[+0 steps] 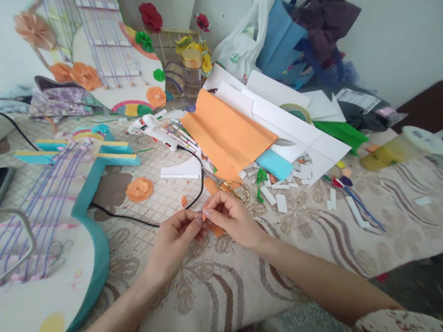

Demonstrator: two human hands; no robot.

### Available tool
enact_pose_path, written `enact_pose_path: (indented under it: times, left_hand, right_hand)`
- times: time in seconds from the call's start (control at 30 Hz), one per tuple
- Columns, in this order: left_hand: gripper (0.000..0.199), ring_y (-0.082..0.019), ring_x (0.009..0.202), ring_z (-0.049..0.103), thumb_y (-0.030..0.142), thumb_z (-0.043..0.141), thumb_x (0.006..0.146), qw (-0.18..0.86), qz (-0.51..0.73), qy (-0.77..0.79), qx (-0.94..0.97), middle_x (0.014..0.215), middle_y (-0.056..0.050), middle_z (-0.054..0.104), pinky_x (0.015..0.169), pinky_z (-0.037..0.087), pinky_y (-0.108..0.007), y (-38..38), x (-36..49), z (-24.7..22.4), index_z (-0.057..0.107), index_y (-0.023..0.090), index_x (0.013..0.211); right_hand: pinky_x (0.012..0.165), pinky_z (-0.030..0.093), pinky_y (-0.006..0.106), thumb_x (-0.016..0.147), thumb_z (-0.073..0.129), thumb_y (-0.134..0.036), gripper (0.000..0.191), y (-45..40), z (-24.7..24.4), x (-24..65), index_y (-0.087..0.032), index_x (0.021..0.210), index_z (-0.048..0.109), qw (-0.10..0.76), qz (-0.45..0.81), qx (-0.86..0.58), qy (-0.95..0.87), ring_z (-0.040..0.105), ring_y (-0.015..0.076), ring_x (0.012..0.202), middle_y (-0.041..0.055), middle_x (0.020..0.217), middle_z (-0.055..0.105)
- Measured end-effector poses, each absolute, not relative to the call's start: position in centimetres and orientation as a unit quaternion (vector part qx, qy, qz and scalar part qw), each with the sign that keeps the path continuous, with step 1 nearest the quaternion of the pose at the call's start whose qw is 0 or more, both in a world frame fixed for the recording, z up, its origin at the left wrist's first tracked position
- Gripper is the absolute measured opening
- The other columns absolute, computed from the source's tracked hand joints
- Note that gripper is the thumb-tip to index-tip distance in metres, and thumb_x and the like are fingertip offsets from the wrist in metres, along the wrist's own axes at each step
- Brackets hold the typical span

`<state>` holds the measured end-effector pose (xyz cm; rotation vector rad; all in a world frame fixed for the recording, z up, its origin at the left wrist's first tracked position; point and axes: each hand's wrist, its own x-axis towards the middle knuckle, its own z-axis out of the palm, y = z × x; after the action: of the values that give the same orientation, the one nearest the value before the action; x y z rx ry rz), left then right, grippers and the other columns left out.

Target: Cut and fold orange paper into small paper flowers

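Note:
My left hand (182, 231) and my right hand (230, 218) meet over the near part of the table, fingertips pinched together. Between them is a small piece of orange paper (204, 214), mostly hidden by the fingers. Another bit of orange paper (217, 230) shows just below the right fingers. A finished-looking orange paper flower (139, 189) lies to the left, beyond my left hand. Gold-handled scissors (237, 190) rest just past my right hand. The black cord (128, 214) of a white glue gun (160, 133) runs behind both hands.
At left lies a cardboard guitar (90, 226) with turquoise sides and purple strings. Orange paper sheets (228, 131), white sheets (290, 121) and white scraps (281, 203) spread ahead. A glass jar (191, 72) stands behind. A yellow-filled container (388, 153) lies at right.

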<state>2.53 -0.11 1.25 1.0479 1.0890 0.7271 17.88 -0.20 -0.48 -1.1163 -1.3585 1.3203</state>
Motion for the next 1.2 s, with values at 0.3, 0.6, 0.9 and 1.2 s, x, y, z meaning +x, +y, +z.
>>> enact_pose_path:
  times: [0.3, 0.6, 0.9, 1.2]
  left_hand:
    - [0.022, -0.012, 0.055, 0.052, 0.036, 0.061, 0.076, 0.668, 0.323, 0.485, 0.463, 0.059, 0.001, 0.059, 0.057, 0.041, -0.023, -0.2, 2.7, 1.2, 0.059, 0.015, 0.069]
    - [0.017, -0.011, 0.059, 0.051, 0.03, 0.065, 0.074, 0.656, 0.331, 0.505, 0.452, 0.063, 0.002, 0.059, 0.058, 0.041, -0.021, -0.5, 3.0, 1.5, 0.059, 0.014, 0.071]
    - [0.015, -0.01, 0.057, 0.05, 0.027, 0.064, 0.075, 0.669, 0.346, 0.503, 0.424, 0.059, 0.002, 0.059, 0.057, 0.039, -0.02, -0.8, 2.7, 1.2, 0.058, 0.014, 0.071]
    - [0.02, -0.009, 0.053, 0.048, 0.032, 0.063, 0.075, 0.669, 0.324, 0.51, 0.433, 0.057, 0.003, 0.058, 0.053, 0.036, -0.02, -0.9, 2.7, 1.0, 0.056, 0.014, 0.071]
  right_hand:
    - [0.058, 0.047, 0.027, 0.083, 0.056, -0.032, 0.016, -0.3, -0.4, 17.8, -0.02, 0.075, 0.049, 0.44, 0.539, -0.468, -0.544, 0.055, 0.0137, 0.067, 0.0, 0.071, 0.056]
    - [0.061, 0.047, 0.026, 0.082, 0.055, -0.024, 0.012, -0.4, -0.3, 17.5, -0.02, 0.073, 0.048, 0.444, 0.493, -0.484, -0.57, 0.054, 0.0136, 0.069, 0.0004, 0.072, 0.055]
    - [0.06, 0.048, 0.025, 0.085, 0.052, -0.038, 0.019, 0.1, 0.1, 17.7, -0.02, 0.091, 0.049, 0.453, 0.602, -0.448, -0.481, 0.056, 0.0107, 0.062, -0.0014, 0.074, 0.056]
    - [0.054, 0.04, 0.022, 0.077, 0.065, -0.037, 0.025, -0.2, 0.3, 17.6, -0.017, 0.068, 0.053, 0.433, 0.55, -0.456, -0.55, 0.049, 0.0093, 0.057, -0.002, 0.065, 0.053]
